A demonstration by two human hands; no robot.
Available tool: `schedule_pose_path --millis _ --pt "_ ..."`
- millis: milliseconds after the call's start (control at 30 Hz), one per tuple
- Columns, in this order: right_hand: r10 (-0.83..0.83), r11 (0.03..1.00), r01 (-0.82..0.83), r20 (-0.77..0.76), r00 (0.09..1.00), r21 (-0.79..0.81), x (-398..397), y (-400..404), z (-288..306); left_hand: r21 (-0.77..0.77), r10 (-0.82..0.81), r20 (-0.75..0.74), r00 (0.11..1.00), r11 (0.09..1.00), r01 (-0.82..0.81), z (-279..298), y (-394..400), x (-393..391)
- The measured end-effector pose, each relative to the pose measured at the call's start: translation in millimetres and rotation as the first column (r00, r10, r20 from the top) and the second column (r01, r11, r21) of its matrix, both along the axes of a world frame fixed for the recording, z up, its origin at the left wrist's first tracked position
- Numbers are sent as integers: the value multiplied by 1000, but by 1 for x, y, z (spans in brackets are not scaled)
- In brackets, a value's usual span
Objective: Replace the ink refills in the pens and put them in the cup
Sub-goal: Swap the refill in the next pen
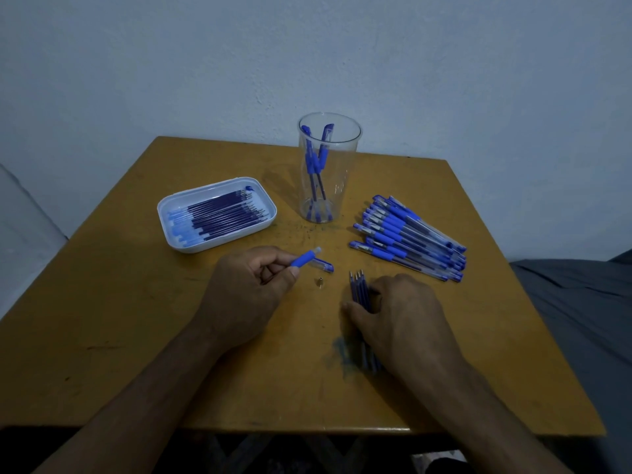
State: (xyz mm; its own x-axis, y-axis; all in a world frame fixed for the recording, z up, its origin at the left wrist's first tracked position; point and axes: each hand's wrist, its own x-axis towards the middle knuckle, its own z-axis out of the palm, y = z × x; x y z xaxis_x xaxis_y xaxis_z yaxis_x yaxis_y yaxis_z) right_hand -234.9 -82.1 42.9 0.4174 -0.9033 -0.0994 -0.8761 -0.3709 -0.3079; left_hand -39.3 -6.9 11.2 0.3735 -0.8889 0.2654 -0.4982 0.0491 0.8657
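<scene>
Hands worked at the near centre of a yellow desk (136,302), seen from the head camera. The left hand (246,295) pinched an opened pen barrel (309,261) by its blue sleeve, open end pointing toward one o'clock. The right hand (400,316) lay over a small bundle of loose refills (359,289), fingers curled onto them; whether it gripped one refill or merely pressed the bundle could not be told. A small metal tip (320,282) sat on the desk between the hands.

At twelve o'clock stood the clear cup (328,172), holding a few finished pens. At ten o'clock a white tray (215,213) held more refills. At two o'clock lay a pile of capped pens (410,237).

The step seemed to be the refill swap on the held barrel. Doing it well would likely mean keeping the barrel steady, sliding one refill straight in, then screwing the tip back on before it could roll away.
</scene>
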Motion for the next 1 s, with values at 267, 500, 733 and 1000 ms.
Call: schedule_pose_path --millis 267,500,733,1000 --pt "4 999 -3 25 1000 -37 -1 3 0 7 -3 -29 1000 1000 3 2 0 -1" --pt "4 1000 -4 3 1000 8 0 2 5 -14 8 -43 999 1000 -9 2 0 -2" --pt "30 999 -29 23 999 -45 16 3 24 -75 118 -153 981 989 -130 17 5 13" --pt "281 948 -262 87 956 -180 109 7 36 -129 409 -210 888 889 -440 30 23 81"
